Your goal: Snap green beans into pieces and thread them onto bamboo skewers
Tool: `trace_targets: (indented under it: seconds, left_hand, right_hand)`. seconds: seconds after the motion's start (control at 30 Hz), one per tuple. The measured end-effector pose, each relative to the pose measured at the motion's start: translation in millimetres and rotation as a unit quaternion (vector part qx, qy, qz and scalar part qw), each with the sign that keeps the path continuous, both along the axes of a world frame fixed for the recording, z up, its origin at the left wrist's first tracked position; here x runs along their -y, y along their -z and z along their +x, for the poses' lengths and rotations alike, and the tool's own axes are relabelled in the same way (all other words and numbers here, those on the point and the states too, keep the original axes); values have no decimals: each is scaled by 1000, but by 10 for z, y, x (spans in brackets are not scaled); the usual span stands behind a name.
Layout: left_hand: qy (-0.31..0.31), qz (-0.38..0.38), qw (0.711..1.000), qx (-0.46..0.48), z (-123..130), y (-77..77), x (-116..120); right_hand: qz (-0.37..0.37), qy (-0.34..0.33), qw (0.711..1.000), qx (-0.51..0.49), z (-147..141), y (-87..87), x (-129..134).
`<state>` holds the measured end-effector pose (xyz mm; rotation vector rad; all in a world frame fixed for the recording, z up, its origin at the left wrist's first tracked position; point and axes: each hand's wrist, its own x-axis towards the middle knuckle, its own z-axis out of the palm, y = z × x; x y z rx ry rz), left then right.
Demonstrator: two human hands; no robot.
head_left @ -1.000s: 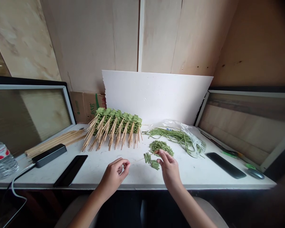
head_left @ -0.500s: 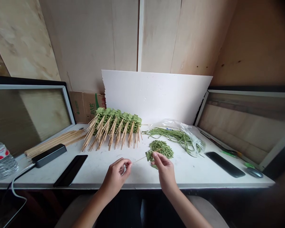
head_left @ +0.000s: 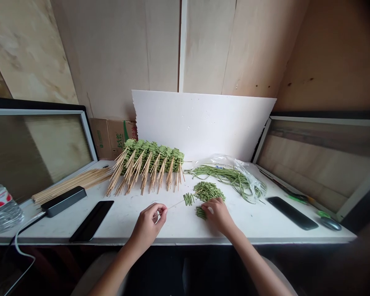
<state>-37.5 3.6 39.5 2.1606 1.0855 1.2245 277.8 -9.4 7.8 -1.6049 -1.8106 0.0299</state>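
Pinched in my left hand [head_left: 151,221] is a thin wooden skewer [head_left: 174,204], which points up to the right. Several short green bean pieces [head_left: 189,199] are threaded side by side near its far end. My right hand [head_left: 217,213] is at the front of the heap of cut bean pieces [head_left: 208,190], its fingertips bent down beside a small group of pieces [head_left: 200,212]. Whether those fingertips grip a piece is too small to tell. Behind, at the centre left, filled skewers [head_left: 154,158] are stacked with their bare sticks pointing forward.
Loose skewers [head_left: 74,183], a black box [head_left: 64,201], a phone [head_left: 91,221] and a water bottle [head_left: 3,209] lie left. Long beans [head_left: 228,176] lie partly in a plastic bag [head_left: 249,176]. A dark flat object [head_left: 292,213] and mouse [head_left: 331,223] are right.
My right hand has let go of the skewer's bean end and moved down and right to the cut pieces. My left hand and the skewer have shifted slightly left.
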Motion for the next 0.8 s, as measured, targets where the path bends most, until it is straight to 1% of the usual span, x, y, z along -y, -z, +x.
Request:
trace_targets:
  seconds: [0.13, 0.3, 0.6, 0.8]
  left_hand:
    - [1, 3, 1000, -3, -6, -12, 5]
    - [-4, 9, 1000, 0, -6, -11, 2]
    - [1, 5, 1000, -12, -1, 25, -11]
    - [1, -2, 1000, -15, -19, 13, -24]
  right_hand:
    - [5, 3, 999, 42, -47, -32, 15]
    - [3, -15, 997, 74, -56, -106, 39]
    - [2, -26, 999, 48, -64, -107, 41]
    - [-7, -44, 999, 13, -38, -210, 69]
